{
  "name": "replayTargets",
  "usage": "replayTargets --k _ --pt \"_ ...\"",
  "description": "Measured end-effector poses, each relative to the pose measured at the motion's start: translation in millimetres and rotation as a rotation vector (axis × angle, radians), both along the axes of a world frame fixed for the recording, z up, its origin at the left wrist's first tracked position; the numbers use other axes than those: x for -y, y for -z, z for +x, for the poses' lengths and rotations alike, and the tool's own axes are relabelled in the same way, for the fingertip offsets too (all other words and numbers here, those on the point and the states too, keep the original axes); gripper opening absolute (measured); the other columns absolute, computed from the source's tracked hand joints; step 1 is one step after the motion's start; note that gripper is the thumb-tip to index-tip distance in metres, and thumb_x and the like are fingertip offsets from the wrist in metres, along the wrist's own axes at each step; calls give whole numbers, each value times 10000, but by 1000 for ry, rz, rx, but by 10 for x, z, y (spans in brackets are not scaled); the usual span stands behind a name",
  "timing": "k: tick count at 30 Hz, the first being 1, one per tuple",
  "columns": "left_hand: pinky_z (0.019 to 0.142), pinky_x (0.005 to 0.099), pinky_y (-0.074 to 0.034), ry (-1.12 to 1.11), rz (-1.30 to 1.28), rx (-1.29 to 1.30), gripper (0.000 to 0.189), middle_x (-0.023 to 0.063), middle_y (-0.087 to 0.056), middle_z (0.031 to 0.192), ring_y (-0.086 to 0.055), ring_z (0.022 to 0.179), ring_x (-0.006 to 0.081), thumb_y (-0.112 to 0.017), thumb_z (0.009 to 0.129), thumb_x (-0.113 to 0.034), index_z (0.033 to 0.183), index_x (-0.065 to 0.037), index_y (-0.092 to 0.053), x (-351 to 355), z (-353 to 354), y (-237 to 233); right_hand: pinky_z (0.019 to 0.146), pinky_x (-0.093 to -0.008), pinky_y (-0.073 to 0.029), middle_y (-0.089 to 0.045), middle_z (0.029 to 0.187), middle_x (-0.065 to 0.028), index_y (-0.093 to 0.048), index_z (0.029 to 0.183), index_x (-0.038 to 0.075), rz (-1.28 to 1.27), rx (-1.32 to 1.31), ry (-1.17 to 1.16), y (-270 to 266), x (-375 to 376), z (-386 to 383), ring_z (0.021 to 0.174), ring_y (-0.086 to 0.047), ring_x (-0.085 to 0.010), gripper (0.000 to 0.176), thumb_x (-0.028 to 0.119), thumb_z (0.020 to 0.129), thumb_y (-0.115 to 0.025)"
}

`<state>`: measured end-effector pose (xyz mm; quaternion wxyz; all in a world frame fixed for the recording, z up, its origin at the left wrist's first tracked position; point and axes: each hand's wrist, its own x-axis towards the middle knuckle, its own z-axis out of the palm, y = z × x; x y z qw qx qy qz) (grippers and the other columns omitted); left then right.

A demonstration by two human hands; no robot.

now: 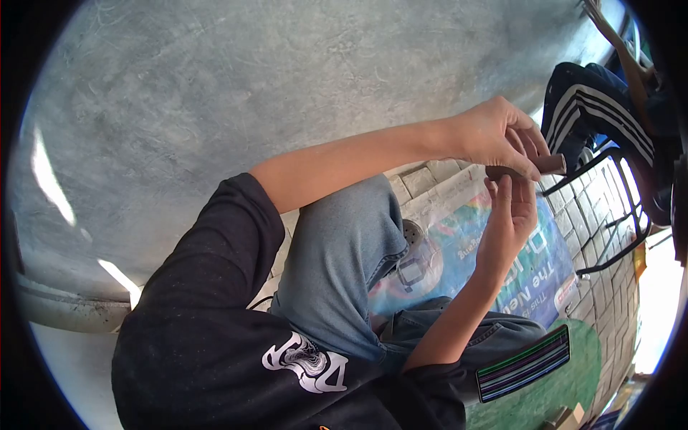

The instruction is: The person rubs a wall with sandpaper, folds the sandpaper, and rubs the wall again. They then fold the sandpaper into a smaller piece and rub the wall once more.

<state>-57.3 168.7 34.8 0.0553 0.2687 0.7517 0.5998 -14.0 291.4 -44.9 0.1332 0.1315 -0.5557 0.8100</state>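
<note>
Up in front of my body, both hands meet at a short brown cylindrical piece (552,165), held roughly level. My left hand (502,136) reaches over it from above, thumb and curled fingers closed round it. From below, my right hand (514,211) supports it with thumb and fingertips closed against its underside. One rounded end sticks out to the right past my left fingers. The middle of the piece is partly hidden by my fingers, and its material cannot be made out for certain.
A printed banner (459,244) covers part of the brick paving. A grey wall (251,86) runs along my left. To the right, another person in striped trousers (595,107) sits by a black metal chair frame (616,244). A striped flat rectangle (523,364) lies over a green surface (580,351).
</note>
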Motion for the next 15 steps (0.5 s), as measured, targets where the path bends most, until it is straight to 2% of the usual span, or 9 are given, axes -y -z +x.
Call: replayTargets --k 3,6,10,15 --pt "745 281 -506 -17 6 -46 368 89 -662 870 -624 851 157 -782 689 -196 992 -21 -669 7 -6 7 830 -270 -454 -610 1014 -82 -528 1128 -55 -53 -10 -43 -16 16 -8 956 -570 -119 247 34 898 -531" --pt "743 271 -489 -133 -102 -67 365 82 -660 844 -625 836 152 -787 684 -208 970 -16 -669 14 15 -33 840 -255 -438 -609 1009 -81 -537 1116 -63 -48 -14 -59 -33 -8 0 950 -566 -122 253 37 885 -557" --pt "728 259 -491 -116 -121 -70 357 82 -668 825 -631 799 142 -780 696 -193 976 -6 -663 5 43 -57 840 -245 -440 -621 1005 -91 -552 1107 -75 -107 21 -47 -9 -25 -10 931 -578 -120 260 49 879 -579" --pt "687 237 -493 -94 -28 12 325 94 -687 826 -639 725 123 -761 721 -150 980 15 -654 13 46 -74 840 -252 -452 -630 1020 -110 -550 1131 -82 -122 40 -26 -6 -44 -7 926 -586 -123 292 73 886 -584"
